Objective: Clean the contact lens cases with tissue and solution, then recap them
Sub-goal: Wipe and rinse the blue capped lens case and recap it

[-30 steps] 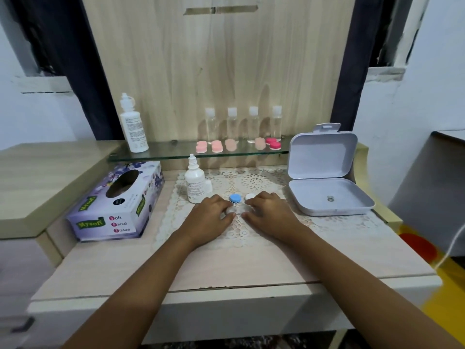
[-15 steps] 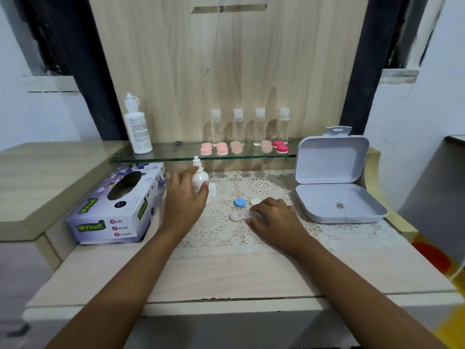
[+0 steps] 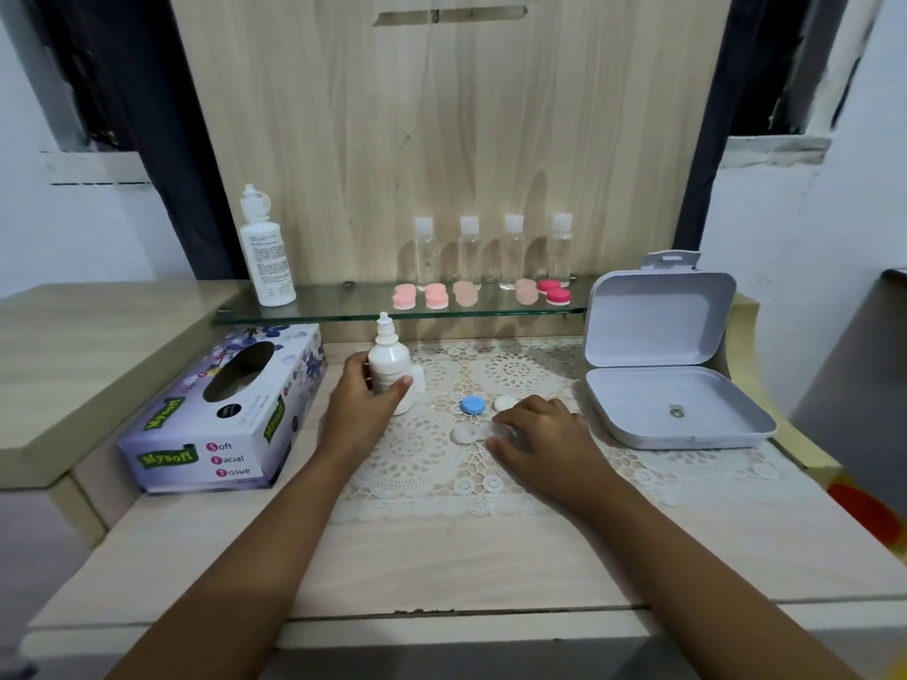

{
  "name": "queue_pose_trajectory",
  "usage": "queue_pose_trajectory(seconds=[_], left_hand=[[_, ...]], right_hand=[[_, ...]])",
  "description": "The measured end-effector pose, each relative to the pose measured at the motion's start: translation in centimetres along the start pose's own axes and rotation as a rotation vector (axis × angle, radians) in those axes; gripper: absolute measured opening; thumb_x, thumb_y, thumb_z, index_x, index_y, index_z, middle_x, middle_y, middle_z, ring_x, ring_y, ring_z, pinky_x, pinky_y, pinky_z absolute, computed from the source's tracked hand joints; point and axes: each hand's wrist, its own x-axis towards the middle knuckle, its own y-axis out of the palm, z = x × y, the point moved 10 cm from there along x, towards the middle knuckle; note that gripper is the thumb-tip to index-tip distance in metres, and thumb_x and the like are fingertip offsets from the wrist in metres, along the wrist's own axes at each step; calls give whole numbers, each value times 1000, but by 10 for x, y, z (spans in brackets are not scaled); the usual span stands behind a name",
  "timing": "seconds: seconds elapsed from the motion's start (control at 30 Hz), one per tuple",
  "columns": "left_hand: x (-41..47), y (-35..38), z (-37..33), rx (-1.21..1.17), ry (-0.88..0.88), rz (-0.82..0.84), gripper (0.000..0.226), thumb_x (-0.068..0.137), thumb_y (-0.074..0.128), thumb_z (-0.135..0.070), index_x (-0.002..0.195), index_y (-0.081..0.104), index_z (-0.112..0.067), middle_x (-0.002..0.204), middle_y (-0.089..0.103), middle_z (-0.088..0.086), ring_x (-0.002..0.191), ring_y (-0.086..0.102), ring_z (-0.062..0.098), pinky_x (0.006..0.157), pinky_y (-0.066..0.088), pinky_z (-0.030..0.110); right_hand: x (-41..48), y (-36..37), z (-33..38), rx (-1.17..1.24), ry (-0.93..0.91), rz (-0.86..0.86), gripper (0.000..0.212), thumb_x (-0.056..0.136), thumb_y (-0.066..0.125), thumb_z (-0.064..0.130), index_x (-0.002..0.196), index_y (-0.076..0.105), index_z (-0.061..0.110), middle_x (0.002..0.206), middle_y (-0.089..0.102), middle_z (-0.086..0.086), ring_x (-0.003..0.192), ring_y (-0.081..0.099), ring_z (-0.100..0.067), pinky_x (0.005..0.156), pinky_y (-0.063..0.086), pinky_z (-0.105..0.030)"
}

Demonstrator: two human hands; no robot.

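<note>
Head view: at the left of the frame the tissue box [image 3: 221, 414] lay on the tabletop [image 3: 441, 571], its opening facing up and no sheet pulled out of it. Just right of the box, the left hand [image 3: 360, 409] gripped the small solution bottle [image 3: 389, 358], the fingers curled round its body and the thumb across the front. The bottle stood upright with its nozzle pointing up.

Right of the bottle and lower in the frame, the lens case [image 3: 468, 434] lay flat on the lace mat [image 3: 422, 463], its long axis running left to right. Its left well was bare and open on the side toward the bottle. Its right well sat under the right hand [image 3: 545, 439], whose bent fingers pinched that end and held the case down. The blue cap [image 3: 472, 405] and the white cap [image 3: 504, 403] lay side by side just above the case, off it, close to the right fingertips.

Judging from this, the case was open and neither wetted nor wiped. The next move turned on carrying the bottle to the right and tipping its nozzle down over the bare left well, which was nearer the left hand. The tissue box also lay on the left hand's side. At the far right the open white box [image 3: 677, 414] sat well apart from the case.
</note>
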Motion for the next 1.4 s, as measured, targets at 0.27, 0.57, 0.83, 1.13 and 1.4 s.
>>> queue_pose_trajectory(seconds=[0.27,0.57,0.83,1.13,1.4], left_hand=[[-20,-5,-37,251,328,40,53,77,75,-22,124,52,-20,116,55,-5,102,49,8,84,37,24],[-49,14,-56,667,747,177,55,72,80,-21,122,59,-9,115,62,9,101,60,29,84,50,37],[-51,20,-56,782,836,186,56,65,83,-9,117,62,-8,108,65,12,97,61,32,82,50,40],[-55,19,-66,824,918,121,52,62,83,-4,111,66,-9,103,67,12,93,62,32,79,51,40],[-60,15,-75,810,975,71,49,60,82,0,107,69,-8,99,68,11,88,62,32,77,49,40]], right_hand=[[-1,-1,0,13,7,5,33,88,54,42,115,60,26,114,56,6,108,45,-18,87,34,-31],[-1,-1,-3,40,28,10,27,86,57,38,107,64,22,109,58,3,106,48,-20,89,37,-33],[-1,-1,-2,42,21,14,28,86,56,38,109,63,23,109,58,4,107,48,-18,89,37,-32],[-1,-1,-1,37,10,20,29,86,56,38,109,63,22,108,58,3,105,48,-19,88,38,-32],[-2,-1,-2,61,11,19,28,86,58,38,108,63,22,106,58,2,104,48,-20,89,40,-35]])
